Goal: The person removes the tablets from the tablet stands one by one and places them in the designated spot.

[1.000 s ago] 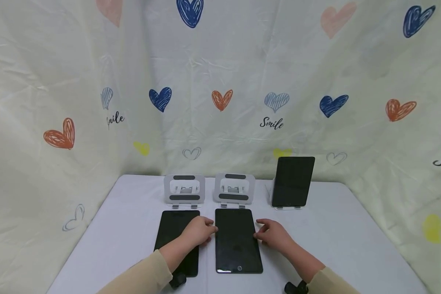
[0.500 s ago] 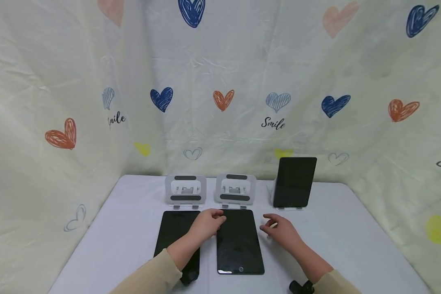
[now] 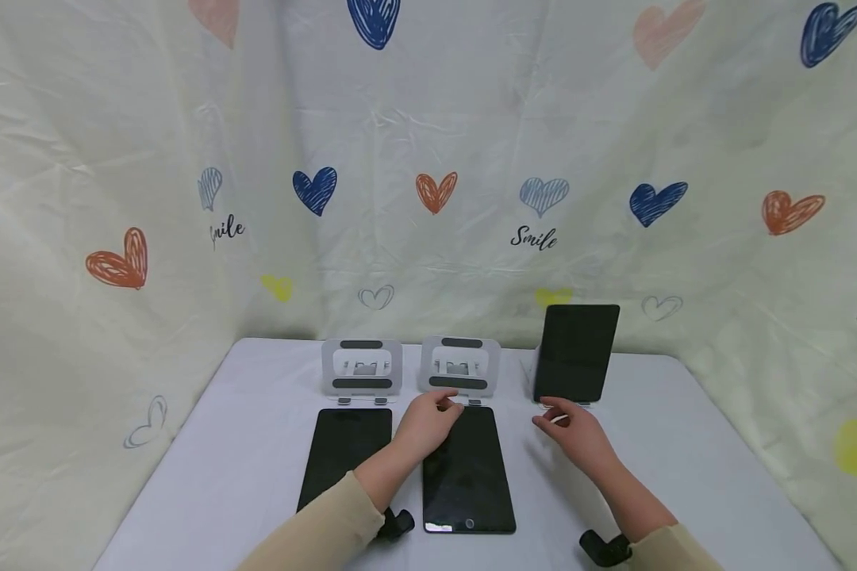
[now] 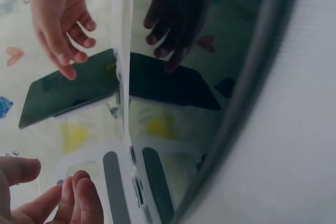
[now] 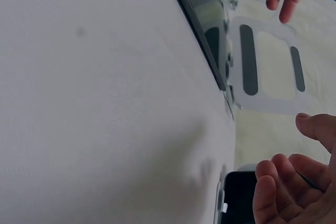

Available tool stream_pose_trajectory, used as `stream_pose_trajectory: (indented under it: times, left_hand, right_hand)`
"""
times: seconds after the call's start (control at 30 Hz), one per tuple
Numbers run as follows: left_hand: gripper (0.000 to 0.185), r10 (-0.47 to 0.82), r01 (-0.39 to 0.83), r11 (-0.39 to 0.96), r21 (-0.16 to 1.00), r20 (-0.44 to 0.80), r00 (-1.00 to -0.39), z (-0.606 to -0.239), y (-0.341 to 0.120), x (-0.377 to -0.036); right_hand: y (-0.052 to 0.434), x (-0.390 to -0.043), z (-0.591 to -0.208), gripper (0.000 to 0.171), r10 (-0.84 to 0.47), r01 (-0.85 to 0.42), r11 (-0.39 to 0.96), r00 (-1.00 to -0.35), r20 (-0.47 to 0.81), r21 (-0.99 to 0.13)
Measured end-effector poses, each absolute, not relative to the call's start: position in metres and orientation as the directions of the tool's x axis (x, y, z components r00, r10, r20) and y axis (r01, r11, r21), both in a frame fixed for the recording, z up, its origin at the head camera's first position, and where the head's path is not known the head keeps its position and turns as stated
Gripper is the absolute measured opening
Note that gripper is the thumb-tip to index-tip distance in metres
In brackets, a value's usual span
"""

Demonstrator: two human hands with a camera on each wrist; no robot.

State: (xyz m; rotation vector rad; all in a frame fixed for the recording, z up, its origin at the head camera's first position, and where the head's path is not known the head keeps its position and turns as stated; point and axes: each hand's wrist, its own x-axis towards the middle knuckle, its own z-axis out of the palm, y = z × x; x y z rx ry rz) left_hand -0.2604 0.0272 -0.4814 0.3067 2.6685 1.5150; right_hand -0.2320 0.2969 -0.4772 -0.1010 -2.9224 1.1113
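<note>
Your left wrist view catches the middle tablet mirroring your relaxed, empty right hand. Your left hand, loosely curled, hovers over its far edge by the middle stand; another tablet lies flat on the bench.

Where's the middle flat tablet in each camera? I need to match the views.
Head: the middle tablet lies flat at bottom centre.
Left wrist: it is the glossy, mirror-like band running through the centre.
Right wrist: only its far corner slants in at the top.
Shared landmark: the middle stand, dark-padded, at the tablet's far end.
</note>
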Motion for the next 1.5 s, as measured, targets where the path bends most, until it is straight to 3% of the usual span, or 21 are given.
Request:
stream_pose_trajectory:
  times: [0.4,0.87,1.1,1.5]
  left_hand:
    - [0.037,0.23,0.165,0.434,0.886,0.068,-0.971,-0.475,0.069,-0.27]
    - [0.037,0.217,0.198,0.362,0.911,0.124,-0.968,-0.47,0.126,-0.294]
    - [0.041,0.211,0.202,0.393,0.897,0.126,-0.969,-0.466,0.146,-0.301]
    - [0.044,0.164,0.156,0.323,0.933,0.107,-0.981,-0.46,0.171,-0.315]
  right_hand:
    - [0.335,-0.234,-0.46,0.058,0.097,0.054,0.729,-0.995,0.025,-0.682]
    - [0.38,-0.255,-0.452,0.064,0.272,0.127,0.639,-0.96,0.069,-0.759]
    - [0.381,-0.27,-0.447,0.063,0.316,0.131,0.609,-0.945,0.087,-0.782]
    - [0.388,-0.295,-0.452,0.06,0.41,0.139,0.573,-0.902,0.136,-0.807]
